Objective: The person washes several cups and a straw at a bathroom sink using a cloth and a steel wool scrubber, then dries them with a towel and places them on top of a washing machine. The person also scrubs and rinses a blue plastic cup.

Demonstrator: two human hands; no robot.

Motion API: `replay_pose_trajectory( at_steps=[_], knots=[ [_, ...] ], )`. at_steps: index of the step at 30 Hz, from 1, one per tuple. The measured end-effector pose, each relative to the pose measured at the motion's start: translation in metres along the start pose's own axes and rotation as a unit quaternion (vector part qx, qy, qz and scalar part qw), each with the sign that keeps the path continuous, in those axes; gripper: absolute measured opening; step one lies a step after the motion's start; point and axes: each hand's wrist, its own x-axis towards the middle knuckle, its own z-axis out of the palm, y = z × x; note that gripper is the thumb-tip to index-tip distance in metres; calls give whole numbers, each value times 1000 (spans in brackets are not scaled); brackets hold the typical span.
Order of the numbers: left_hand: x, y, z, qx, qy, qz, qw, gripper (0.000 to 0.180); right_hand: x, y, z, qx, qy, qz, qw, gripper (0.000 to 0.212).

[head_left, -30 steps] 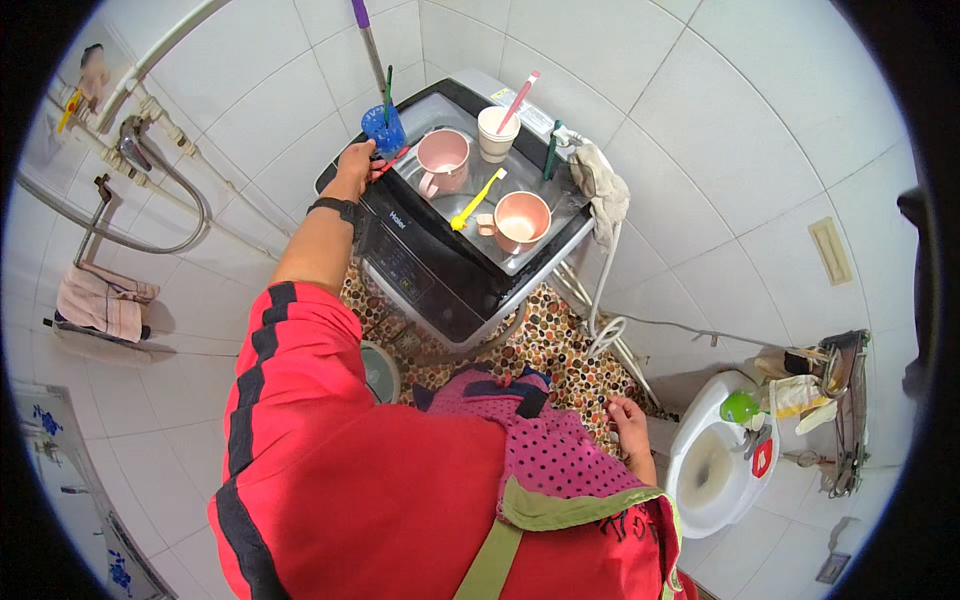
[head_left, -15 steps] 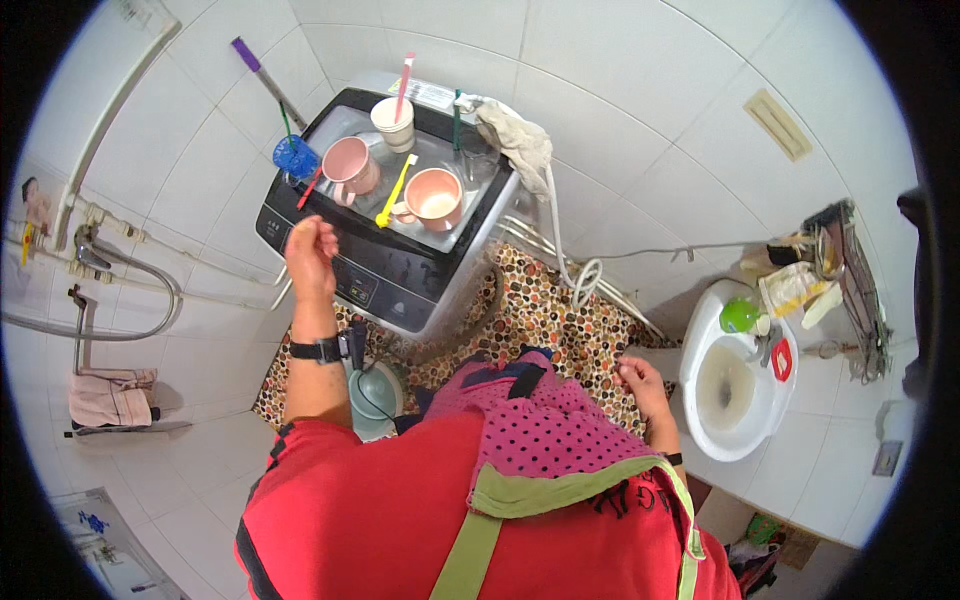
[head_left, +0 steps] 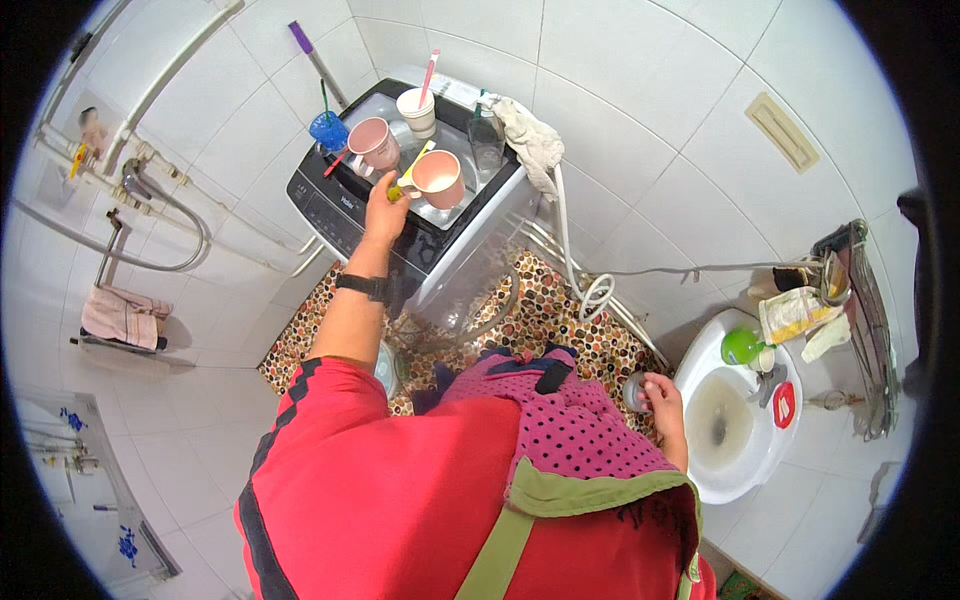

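My left hand reaches over the front of the washing machine, its fingers closed on the handle of a yellow toothbrush. The brush slants up between a pink mug and a peach-pink mug. Beside the left mug lie a red toothbrush and a blue cup with a green toothbrush in it. Behind the mugs stands a white cup holding a pink toothbrush. My right hand is low beside the sink, fingers curled at a small round greyish, clear-looking thing whose kind I cannot make out.
A clear glass and a pale cloth are at the machine's right rear. The white sink, at right, holds cloudy water; a green bottle and a red soap dish sit on its rim. Pipes run along the left wall.
My left hand has moved forward and right, from above the machine's front to the yellow toothbrush, and closed on it. A round greyish thing now shows at my right hand. The view has shifted.
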Motion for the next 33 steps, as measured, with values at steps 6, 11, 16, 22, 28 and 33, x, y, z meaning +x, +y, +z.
replay_pose_trajectory(
  at_steps=[6, 11, 16, 22, 28, 33],
  knots=[
    [-7, -1, 13, -21, 6, 13, 1000, 52, -4, 11, -15, 50, 16, 58, 997, 25],
    [-9, 10, 11, -37, -2, 19, 999, 46, 6, 8, -6, 47, 4, 44, 998, 25],
    [-4, 10, 12, -78, -49, 17, 996, 40, 13, -2, 8, 20, 10, 37, 999, 25],
    [0, 8, 10, -110, -87, 10, 990, 36, 17, -13, 21, 11, -13, 54, 998, 27],
    [1, 15, 4, -143, -142, 6, 979, 28, 26, -16, 31, -7, -21, 42, 999, 27],
    [0, 19, 0, -161, -180, -41, 970, 21, 30, -20, 39, -6, -36, 53, 998, 25]
  ],
)
